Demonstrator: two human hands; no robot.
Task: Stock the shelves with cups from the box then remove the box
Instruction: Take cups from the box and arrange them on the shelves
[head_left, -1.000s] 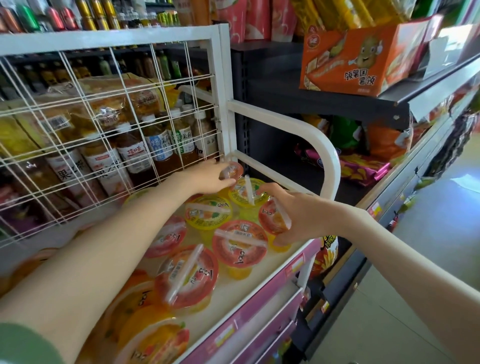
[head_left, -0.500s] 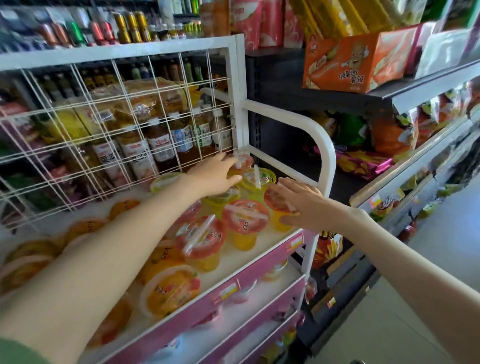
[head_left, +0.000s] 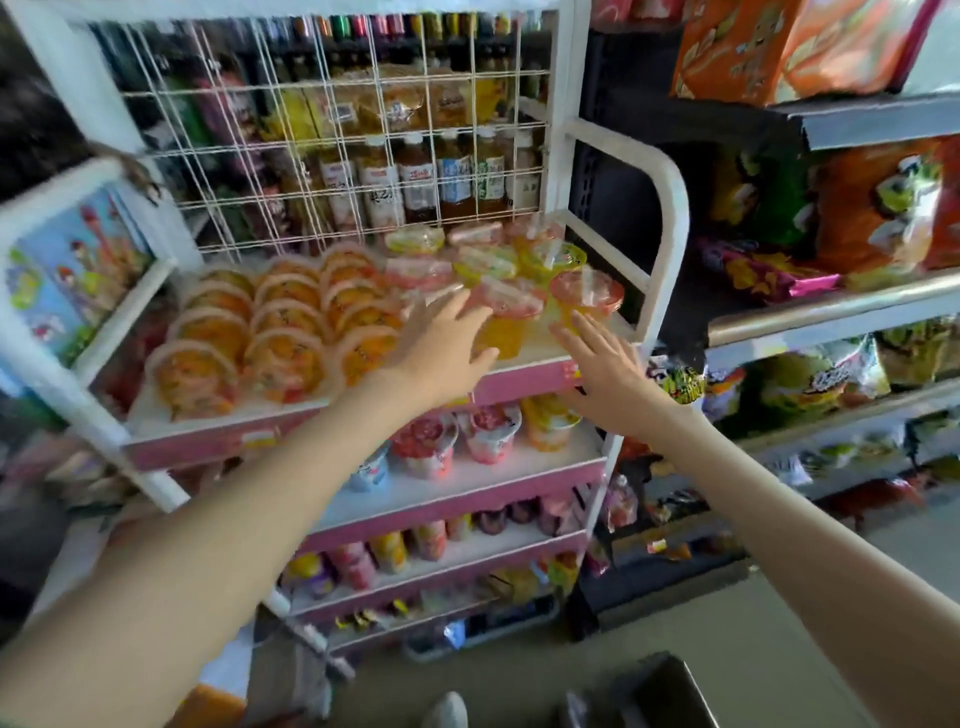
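Note:
Several jelly cups with red and yellow lids (head_left: 586, 296) stand at the right end of the rack's top shelf (head_left: 524, 379), beside rows of orange fruit cups (head_left: 285, 322). My left hand (head_left: 441, 348) hovers with fingers spread just in front of the red-lidded cups, holding nothing. My right hand (head_left: 605, 369) is also spread, level with the shelf's pink front edge, and empty. A dark box corner (head_left: 670, 691) shows on the floor at the bottom right, blurred.
The white rack has a wire mesh back (head_left: 332, 145) with drink bottles behind it, and a curved white side rail (head_left: 670, 208). Lower pink-edged shelves (head_left: 467, 493) hold more cups. A dark snack shelving unit (head_left: 831, 312) stands to the right. A shoe tip (head_left: 447, 712) shows below.
Both hands have let go of the cups and drawn back from the shelf with fingers spread. The view has pulled away and dropped, showing the lower shelves and floor.

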